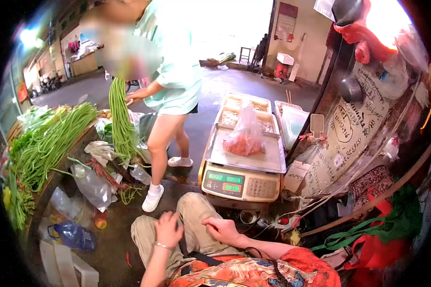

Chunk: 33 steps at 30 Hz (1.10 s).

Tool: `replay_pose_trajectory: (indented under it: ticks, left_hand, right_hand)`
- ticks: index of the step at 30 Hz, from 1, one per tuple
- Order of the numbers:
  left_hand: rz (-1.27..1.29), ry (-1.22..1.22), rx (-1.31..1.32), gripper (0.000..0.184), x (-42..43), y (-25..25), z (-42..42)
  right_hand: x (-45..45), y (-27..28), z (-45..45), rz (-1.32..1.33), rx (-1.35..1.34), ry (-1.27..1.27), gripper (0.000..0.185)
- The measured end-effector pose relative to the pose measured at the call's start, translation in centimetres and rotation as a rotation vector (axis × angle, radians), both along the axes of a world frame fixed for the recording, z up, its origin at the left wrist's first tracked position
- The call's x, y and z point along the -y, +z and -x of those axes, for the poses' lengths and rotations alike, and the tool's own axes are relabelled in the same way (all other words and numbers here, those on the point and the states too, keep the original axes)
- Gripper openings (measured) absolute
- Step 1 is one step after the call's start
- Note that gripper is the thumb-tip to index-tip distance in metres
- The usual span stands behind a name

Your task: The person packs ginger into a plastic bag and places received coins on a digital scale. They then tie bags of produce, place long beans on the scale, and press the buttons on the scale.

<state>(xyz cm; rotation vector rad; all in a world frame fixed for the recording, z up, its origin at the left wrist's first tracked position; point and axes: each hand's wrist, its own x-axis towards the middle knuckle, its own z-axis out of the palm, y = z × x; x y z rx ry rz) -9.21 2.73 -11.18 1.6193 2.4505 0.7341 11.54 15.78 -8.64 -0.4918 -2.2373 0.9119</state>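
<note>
My left hand lies on my left knee, its fingers apart and nothing in it; a bracelet circles that wrist. My right hand rests on my other thigh with its fingers curled in, and no object shows in it. Beyond my knees stands a digital scale with lit green and red displays. On its metal pan sits a clear plastic bag with something orange-red inside. In front of me, another person stands and holds a hanging bundle of long green beans.
Long green vegetables are heaped on the stall at left. Below lie plastic bags and a blue plastic jug. Trays of small pale items stand behind the scale. A handwritten board and hanging bags flank the right side.
</note>
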Motion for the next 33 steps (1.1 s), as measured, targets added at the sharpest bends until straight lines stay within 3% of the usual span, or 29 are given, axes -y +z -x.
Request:
replay_pose_trajectory:
  ticks: [1,3,5,6,7,13,15,17,21,26,30,33]
  left_hand:
    - [-0.018,-0.039,0.007,0.070,-0.6,-2.2,-0.4]
    - [0.099,0.050,0.372,0.087,-0.8,-3.0,-2.1]
    - [0.329,-0.028,0.472,0.095,0.3,-1.0,-1.9]
    - [0.397,-0.057,0.459,0.096,0.3,-0.8,-1.5]
    - [0.325,-0.110,0.401,0.093,0.5,-3.5,-0.8]
    - [0.329,-0.062,0.378,0.070,0.9,-3.3,-1.4]
    - [0.223,-0.074,0.384,0.056,1.0,-3.8,-1.1]
    - [0.265,-0.106,0.337,0.043,1.0,-4.1,-1.0]
    - [0.209,-0.152,0.396,0.049,0.9,-6.2,-0.6]
    - [0.299,-0.081,0.481,0.049,0.5,-2.8,-1.3]
    - [0.300,-0.107,0.414,0.050,0.4,-4.9,-0.8]
    - [0.311,-0.084,0.439,0.051,0.5,-3.9,-1.1]
  right_hand:
    - [0.0,0.1,0.0,-0.009,0.012,-0.006,0.018]
    - [0.2,0.1,0.0,-0.012,0.040,0.034,0.018]
    - [0.2,0.0,0.1,-0.008,0.136,-0.038,0.017]
    - [0.1,0.1,0.3,-0.018,0.054,-0.035,0.016]
    - [0.0,-0.2,0.4,-0.014,0.051,-0.022,0.017]
    - [-0.3,1.6,0.0,0.059,0.199,0.095,0.019]
    - [-1.4,2.7,-0.4,0.194,0.277,0.202,0.021]
    - [-2.5,4.6,-0.6,0.123,0.255,0.206,0.020]
    - [-6.7,9.5,-1.9,-0.079,0.138,0.090,0.014]
    - [-12.5,18.6,-3.5,-0.324,0.000,-0.147,0.008]
    - [-16.2,23.9,-4.7,-0.395,-0.106,-0.237,0.012]
    - [-17.8,26.9,-5.1,-0.307,-0.084,-0.372,0.014]
